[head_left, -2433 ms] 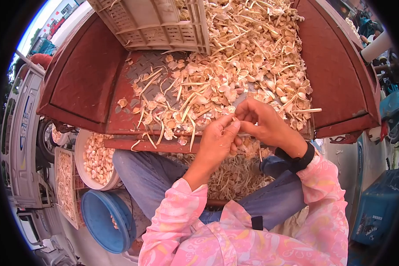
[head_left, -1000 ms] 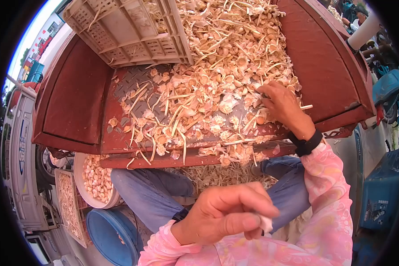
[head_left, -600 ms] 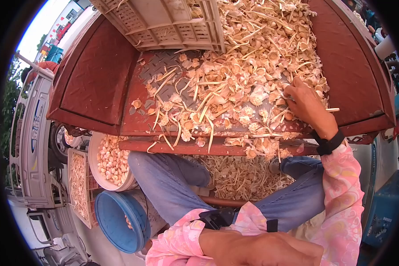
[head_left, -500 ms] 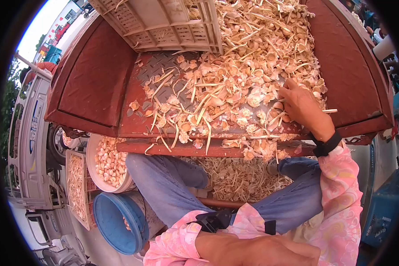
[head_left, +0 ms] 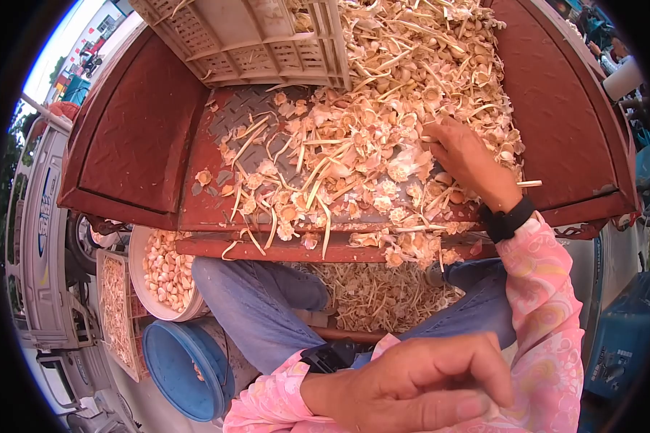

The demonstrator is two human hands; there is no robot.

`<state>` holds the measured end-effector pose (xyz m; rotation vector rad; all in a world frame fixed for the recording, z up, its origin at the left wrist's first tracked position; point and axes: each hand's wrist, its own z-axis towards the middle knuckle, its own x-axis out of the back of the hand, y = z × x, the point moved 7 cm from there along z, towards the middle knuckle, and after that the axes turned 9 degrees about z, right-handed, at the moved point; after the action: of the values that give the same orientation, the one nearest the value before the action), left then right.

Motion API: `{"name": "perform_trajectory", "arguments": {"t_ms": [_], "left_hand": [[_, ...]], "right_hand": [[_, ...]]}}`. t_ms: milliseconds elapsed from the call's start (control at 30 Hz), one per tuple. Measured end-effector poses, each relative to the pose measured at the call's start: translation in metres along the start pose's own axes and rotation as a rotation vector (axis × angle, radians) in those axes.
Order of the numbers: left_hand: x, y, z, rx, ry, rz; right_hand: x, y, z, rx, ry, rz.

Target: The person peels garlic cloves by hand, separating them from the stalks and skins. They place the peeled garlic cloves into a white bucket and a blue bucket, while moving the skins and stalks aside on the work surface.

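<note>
My right hand [head_left: 469, 159] reaches into the heap of garlic skins, stems and cloves [head_left: 404, 86] on the red metal bed [head_left: 224, 209]. Its fingers are bent together at the heap, and what they hold, if anything, is hidden. Close to the camera, at the bottom, my left hand [head_left: 419, 379] is raised above my lap with curled fingers and the thumb beside them. A small pale bit shows near its fingertips, too little to name.
A pale plastic crate [head_left: 267, 43] leans at the heap's left. Below left stand a white bucket of peeled garlic cloves [head_left: 170, 270], a blue bucket [head_left: 184, 368] and a crate of stems [head_left: 115, 303]. Garlic scraps [head_left: 383, 296] lie between my legs.
My left hand has come up and turned, so its curled fingers and thumb now show. The right hand has shifted a little left and farther into the heap. The view has moved slightly.
</note>
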<state>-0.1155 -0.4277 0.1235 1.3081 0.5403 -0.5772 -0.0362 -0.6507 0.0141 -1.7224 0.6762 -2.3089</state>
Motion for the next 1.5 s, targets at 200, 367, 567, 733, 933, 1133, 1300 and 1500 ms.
{"name": "perform_trajectory", "arguments": {"t_ms": [200, 367, 567, 733, 933, 1133, 1300, 1500], "left_hand": [[0.114, -0.035, 0.003, 0.051, 0.585, -0.103], [0.148, -0.036, 0.000, 0.022, 0.700, -0.095], [0.153, -0.040, 0.007, 0.048, 0.696, -0.132], [0.162, -0.051, 0.002, 0.065, 0.721, -0.147], [0.167, -0.052, -0.001, 0.049, 0.744, -0.159], [0.159, -0.063, 0.019, -0.009, 0.695, -0.505], [0.172, -0.036, -0.033, -0.061, 0.706, -0.808], [0.257, 0.139, -0.264, -0.675, 1.022, 0.121]], "right_hand": [[-0.016, -0.019, -0.003, -0.003, -0.135, -0.063], [-0.002, -0.010, -0.005, 0.034, 0.045, 0.125], [-0.011, -0.022, 0.005, 0.140, -0.031, 0.209], [-0.024, -0.033, 0.002, 0.113, -0.169, 0.147], [0.001, -0.035, -0.007, 0.104, 0.012, 0.284], [0.021, -0.110, -0.037, 0.409, 0.013, 0.369], [0.043, -0.023, -0.018, 0.027, 0.216, 0.070], [0.009, 0.017, -0.020, -0.046, 0.024, -0.238]]}}
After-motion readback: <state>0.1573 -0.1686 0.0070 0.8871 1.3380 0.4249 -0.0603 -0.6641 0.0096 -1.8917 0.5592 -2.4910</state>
